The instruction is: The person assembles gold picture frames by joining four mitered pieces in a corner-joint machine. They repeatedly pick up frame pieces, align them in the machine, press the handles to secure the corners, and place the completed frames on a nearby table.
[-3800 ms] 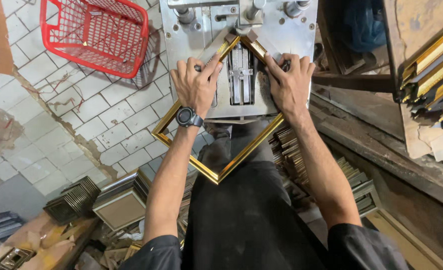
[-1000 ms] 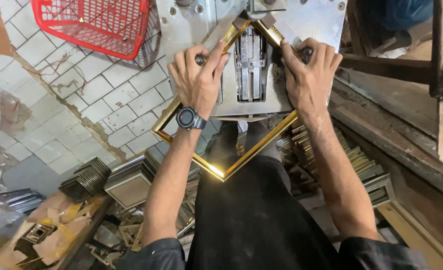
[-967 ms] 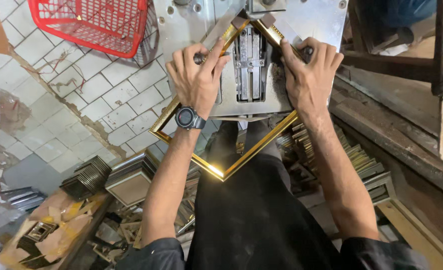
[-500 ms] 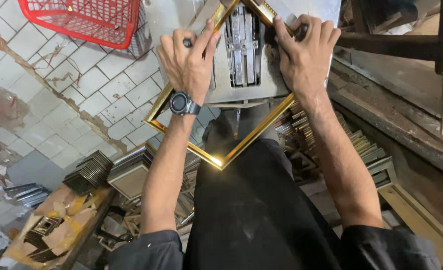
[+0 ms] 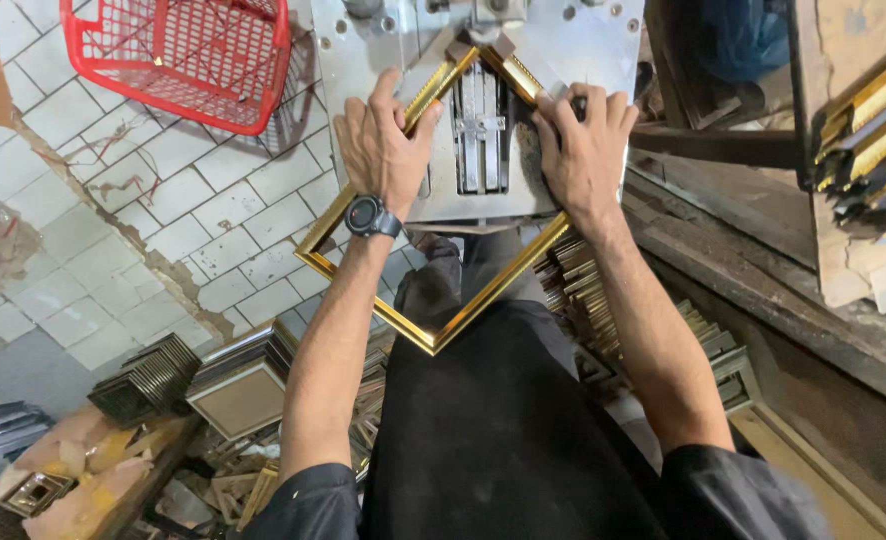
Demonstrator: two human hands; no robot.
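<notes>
A square gold picture frame (image 5: 483, 300) lies cornerwise on the grey metal table of a frame-joining machine (image 5: 593, 40), its far corner pushed into the machine's head. My left hand (image 5: 383, 150), with a black wristwatch, presses flat on the frame's left far side. My right hand (image 5: 583, 150) presses on the right far side, fingers curled over the moulding. The frame's near corner hangs over my black-clad lap.
A red wire basket (image 5: 178, 55) stands on the white tiled floor at upper left. Stacks of frames and mouldings (image 5: 238, 385) lie at lower left, more moulding pieces (image 5: 588, 300) to the right of my legs. A wooden bench (image 5: 763, 260) with gold mouldings (image 5: 873, 130) runs along the right.
The view shifted slightly; both hands stay pressed on the frame at the machine, in nearly the same grip. The frame has not visibly turned.
</notes>
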